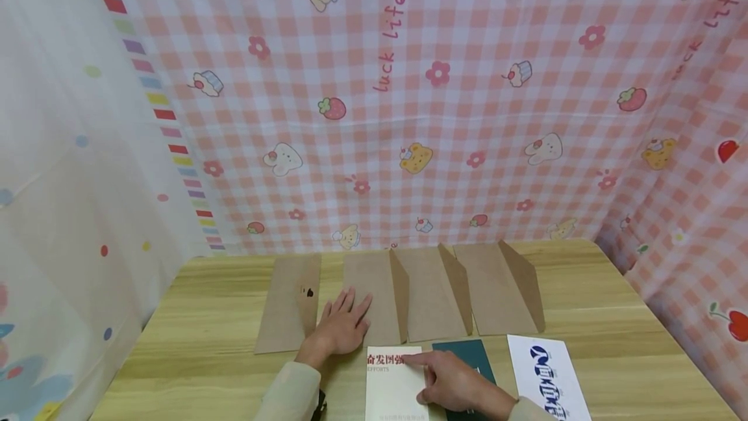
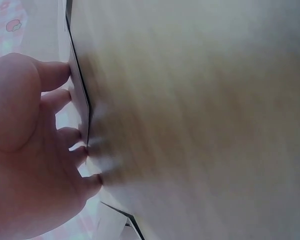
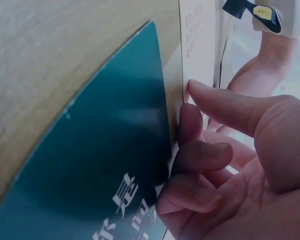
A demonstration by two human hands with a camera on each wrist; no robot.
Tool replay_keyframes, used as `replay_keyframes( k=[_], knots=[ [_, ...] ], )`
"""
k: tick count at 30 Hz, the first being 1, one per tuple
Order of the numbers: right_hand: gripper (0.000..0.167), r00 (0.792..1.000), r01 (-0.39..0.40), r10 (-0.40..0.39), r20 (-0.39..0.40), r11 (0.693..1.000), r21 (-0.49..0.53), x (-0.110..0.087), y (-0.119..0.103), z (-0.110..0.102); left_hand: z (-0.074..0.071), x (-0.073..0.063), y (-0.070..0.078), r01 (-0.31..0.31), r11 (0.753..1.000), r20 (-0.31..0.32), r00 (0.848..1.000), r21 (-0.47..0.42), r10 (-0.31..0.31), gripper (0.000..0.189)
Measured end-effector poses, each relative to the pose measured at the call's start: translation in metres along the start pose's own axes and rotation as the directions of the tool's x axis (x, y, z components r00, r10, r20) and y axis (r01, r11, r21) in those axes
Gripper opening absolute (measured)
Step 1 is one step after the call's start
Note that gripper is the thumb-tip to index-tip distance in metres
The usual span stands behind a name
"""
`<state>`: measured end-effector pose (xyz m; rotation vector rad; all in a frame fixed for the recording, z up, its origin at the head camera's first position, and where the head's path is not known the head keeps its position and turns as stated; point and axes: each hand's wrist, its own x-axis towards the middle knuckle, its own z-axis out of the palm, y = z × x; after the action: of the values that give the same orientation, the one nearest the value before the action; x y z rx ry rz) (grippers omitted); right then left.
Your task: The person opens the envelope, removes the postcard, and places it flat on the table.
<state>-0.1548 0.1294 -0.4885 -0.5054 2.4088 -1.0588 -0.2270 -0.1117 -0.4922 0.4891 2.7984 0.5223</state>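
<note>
My left hand (image 1: 341, 330) lies with fingers spread, fingertips on the lower left part of a brown paper envelope (image 1: 380, 278) whose flap stands out to the right. In the left wrist view, the fingertips of that hand (image 2: 35, 145) press at the paper's edge. My right hand (image 1: 452, 379) points its straight index finger onto a cream card (image 1: 393, 395) with red characters. Its thumb is by the card's right edge, and the other fingers are bent. Partly under this hand lies a dark green card (image 3: 100, 130) with white characters.
Two more envelopes (image 1: 435, 291) (image 1: 497, 284) with flaps out lie to the right. Another envelope (image 1: 280, 304) with a small dark mark lies left. A white card (image 1: 546, 375) with blue lettering is at the front right. Behind the wooden table (image 1: 193, 343) hangs a checked cloth (image 1: 362, 135).
</note>
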Motion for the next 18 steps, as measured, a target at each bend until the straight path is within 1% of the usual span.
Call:
replay_keyframes(
  k=[7, 11, 18],
  knots=[
    [0.058, 1.0, 0.004, -0.004, 0.002, 1.0, 0.005, -0.0001, -0.0013, -0.0004, 0.0007, 0.0013, 0.0002, 0.004, 1.0, -0.01, 1.0, -0.009, -0.004, 0.053],
    [0.058, 1.0, 0.025, -0.025, -0.012, 1.0, -0.008, 0.001, -0.0026, -0.0002, 0.0023, 0.0016, -0.001, -0.002, 1.0, -0.026, 1.0, -0.024, 0.001, 0.054],
    [0.054, 0.992, 0.109, -0.112, -0.062, 0.993, -0.048, 0.0042, -0.0079, -0.0066, 0.002, -0.0001, -0.0026, -0.01, 0.998, -0.062, 0.998, -0.066, 0.006, 0.056]
  ],
)
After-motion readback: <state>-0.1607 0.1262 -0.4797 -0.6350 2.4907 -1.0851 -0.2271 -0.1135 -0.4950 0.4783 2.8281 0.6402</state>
